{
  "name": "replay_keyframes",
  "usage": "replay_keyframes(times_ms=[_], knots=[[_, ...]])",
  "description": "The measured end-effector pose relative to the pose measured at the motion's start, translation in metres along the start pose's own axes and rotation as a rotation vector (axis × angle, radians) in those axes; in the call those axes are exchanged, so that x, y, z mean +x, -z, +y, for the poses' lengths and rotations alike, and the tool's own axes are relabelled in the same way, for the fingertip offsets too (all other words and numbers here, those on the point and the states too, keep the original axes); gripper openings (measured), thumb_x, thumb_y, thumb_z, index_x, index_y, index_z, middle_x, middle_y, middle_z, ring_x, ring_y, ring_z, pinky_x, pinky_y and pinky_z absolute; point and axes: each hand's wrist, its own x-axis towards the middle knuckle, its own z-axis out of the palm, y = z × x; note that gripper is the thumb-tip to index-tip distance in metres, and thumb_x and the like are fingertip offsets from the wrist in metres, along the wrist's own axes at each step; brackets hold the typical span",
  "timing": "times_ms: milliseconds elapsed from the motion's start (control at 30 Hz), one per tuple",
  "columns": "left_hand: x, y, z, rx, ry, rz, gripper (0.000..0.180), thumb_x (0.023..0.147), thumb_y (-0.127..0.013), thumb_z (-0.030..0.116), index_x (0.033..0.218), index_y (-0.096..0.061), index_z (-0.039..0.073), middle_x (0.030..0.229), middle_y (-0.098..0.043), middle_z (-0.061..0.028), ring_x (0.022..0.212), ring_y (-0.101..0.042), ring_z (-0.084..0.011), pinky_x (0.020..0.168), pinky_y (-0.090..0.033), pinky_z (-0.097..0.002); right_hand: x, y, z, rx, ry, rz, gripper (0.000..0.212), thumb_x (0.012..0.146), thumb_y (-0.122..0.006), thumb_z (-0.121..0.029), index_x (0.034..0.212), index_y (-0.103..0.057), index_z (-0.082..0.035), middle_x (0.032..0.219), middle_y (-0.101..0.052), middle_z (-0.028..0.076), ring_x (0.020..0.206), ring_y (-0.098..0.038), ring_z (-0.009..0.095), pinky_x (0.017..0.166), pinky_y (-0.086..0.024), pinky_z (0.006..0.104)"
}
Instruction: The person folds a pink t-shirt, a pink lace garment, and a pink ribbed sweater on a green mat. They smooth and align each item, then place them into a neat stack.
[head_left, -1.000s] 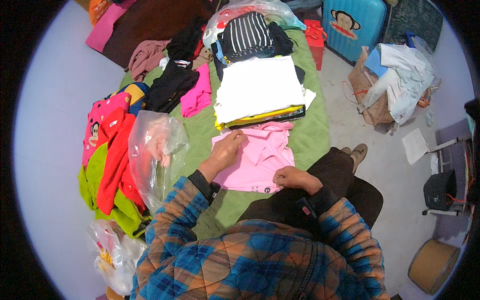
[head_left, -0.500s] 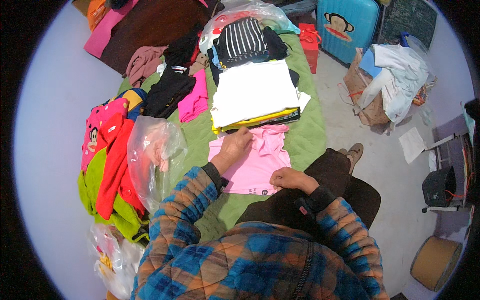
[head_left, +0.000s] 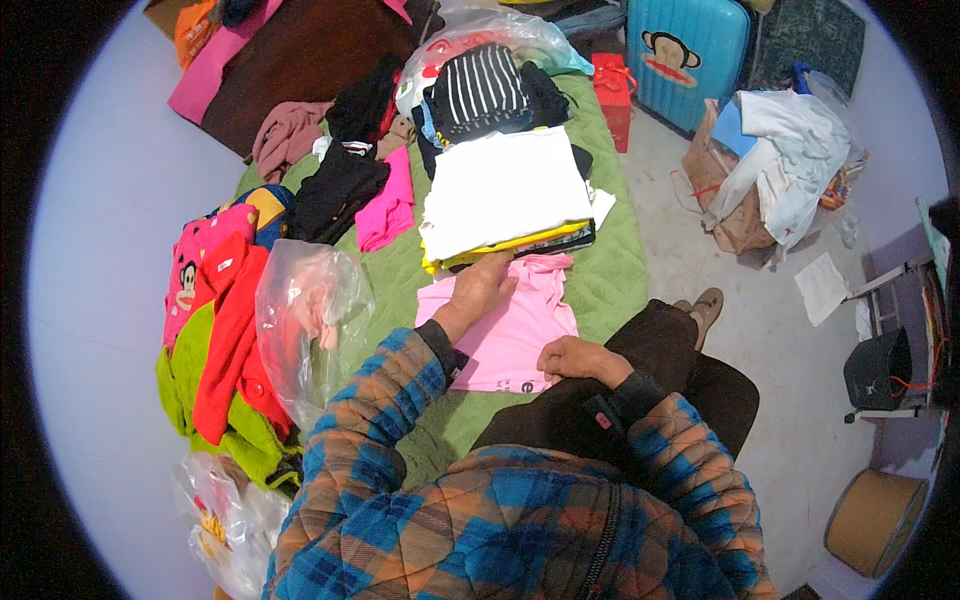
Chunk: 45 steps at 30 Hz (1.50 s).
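A light pink T-shirt (head_left: 520, 325) lies spread on the green quilted cover in front of me, dark print along its near edge. My left hand (head_left: 482, 292) rests on its upper left part, fingers stretched out flat. At the near right corner my right hand (head_left: 582, 360) is closed, its curled fingers gripping the shirt's edge. Just beyond the shirt sits a stack of folded clothes, with a white garment (head_left: 508, 190) on top and a yellow one (head_left: 500, 247) beneath it.
Left of the shirt are a clear plastic bag (head_left: 305, 325), a red garment (head_left: 235, 345) and a lime-green one (head_left: 190, 335). A hot-pink cloth (head_left: 386, 205) and black clothes (head_left: 340, 192) lie farther back. Striped folded clothing (head_left: 482, 88) sits behind the stack. My dark-trousered leg (head_left: 640, 350) borders the right side.
My left hand has gone from pinching the shirt near its upper edge to lying flatter on it, fingers extended. The right hand stays at the near right corner.
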Motion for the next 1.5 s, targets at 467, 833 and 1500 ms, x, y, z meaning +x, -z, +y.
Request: replay_keyframes(times_ms=[467,833,1500], knots=[[-0.007,0.018,0.022,-0.233,-0.085,0.152,0.02,0.073,-0.065,0.0,0.092,-0.06,0.002,0.081,-0.055,-0.0126,0.072,-0.055,-0.0276,0.066,-0.045,-0.0339,-0.006,-0.003,-0.008,-0.209,0.12,-0.031,0.023,0.077,-0.056,-0.021,0.088,-0.063,-0.001,0.08,-0.065,0.011,0.073,-0.062,0.02,0.068,-0.049,0.0312],[-0.002,-0.024,0.015,-0.275,-0.06,0.066,0.037,0.078,-0.062,0.005,0.113,-0.051,0.003,0.1,-0.053,-0.0152,0.079,-0.059,-0.0285,0.071,-0.05,-0.0356,-0.007,0.0,-0.01,-0.192,0.082,-0.082,0.024,0.084,-0.053,-0.018,0.096,-0.061,0.0,0.081,-0.064,0.007,0.076,-0.06,0.016,0.073,-0.048,0.0291],[-0.105,-0.012,-0.001,-0.115,-0.067,0.025,0.056,0.081,-0.062,0.025,0.125,-0.043,-0.002,0.131,-0.041,-0.0207,0.122,-0.038,-0.0364,0.103,-0.029,-0.0466,0.002,0.001,-0.063,-0.33,0.217,0.518,0.018,0.078,-0.057,-0.011,0.089,-0.06,0.002,0.086,-0.063,0.018,0.09,-0.06,0.036,0.075,-0.05,0.0403]])
